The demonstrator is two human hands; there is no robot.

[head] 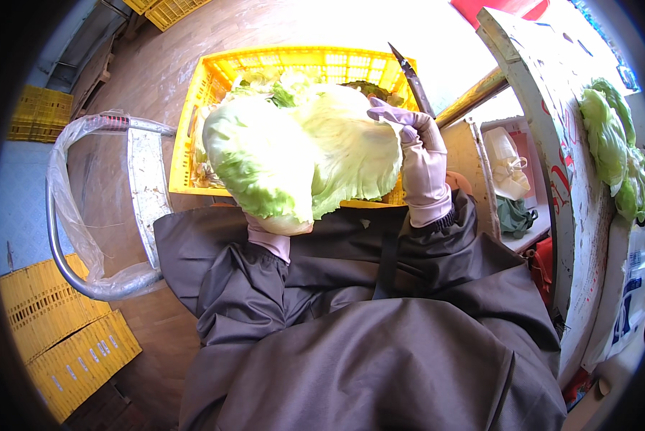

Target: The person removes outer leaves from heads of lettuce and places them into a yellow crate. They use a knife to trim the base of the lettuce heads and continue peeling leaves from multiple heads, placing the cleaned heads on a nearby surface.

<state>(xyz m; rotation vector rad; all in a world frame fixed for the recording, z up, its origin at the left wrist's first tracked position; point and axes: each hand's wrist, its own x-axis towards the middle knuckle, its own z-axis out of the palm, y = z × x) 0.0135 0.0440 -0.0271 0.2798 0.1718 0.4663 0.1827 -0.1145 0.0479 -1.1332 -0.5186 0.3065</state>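
A head of lettuce (257,156) rests in my left hand (268,240), which wears a pale pink glove and is mostly hidden beneath it. My right hand (422,156), gloved alike, grips the edge of a large outer lettuce leaf (354,151) spread to the right of the head. A knife (413,78) with a dark handle points up and away from the right hand, seemingly held in it as well. Below both stands a yellow plastic crate (185,156) with loose lettuce leaves (279,89) inside.
A metal-framed chair or cart handle (56,226) wrapped in plastic is at left, near yellow crates (58,307). On the right, a worn white board or tabletop (575,161) bears more lettuce (605,134), with bags (505,161) on a shelf below.
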